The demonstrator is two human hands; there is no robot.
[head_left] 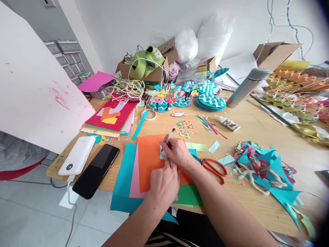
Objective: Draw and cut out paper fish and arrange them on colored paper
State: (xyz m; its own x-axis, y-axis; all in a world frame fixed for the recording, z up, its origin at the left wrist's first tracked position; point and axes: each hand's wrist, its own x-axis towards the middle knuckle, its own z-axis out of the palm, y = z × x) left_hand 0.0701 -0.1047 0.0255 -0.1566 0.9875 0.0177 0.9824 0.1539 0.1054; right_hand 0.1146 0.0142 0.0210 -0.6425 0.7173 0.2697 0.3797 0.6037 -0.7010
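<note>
A craft workroom: coloured paper [146,154], red-handled scissors [203,161], a glue bottle [228,124] and heaped scraps [264,168] on the wooden tabletop [252,209], with decorated blue discs [212,102] and a full cardboard box [152,76] at upper centre.

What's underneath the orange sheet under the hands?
Edges of a pink sheet, a blue sheet and a green sheet show beyond the orange sheet. Their middles, and anything else beneath, are covered.

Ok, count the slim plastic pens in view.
1: a pale, dark-ended pen in the right hand, above the orange rectangular sheet. Others may be hidden.
</note>
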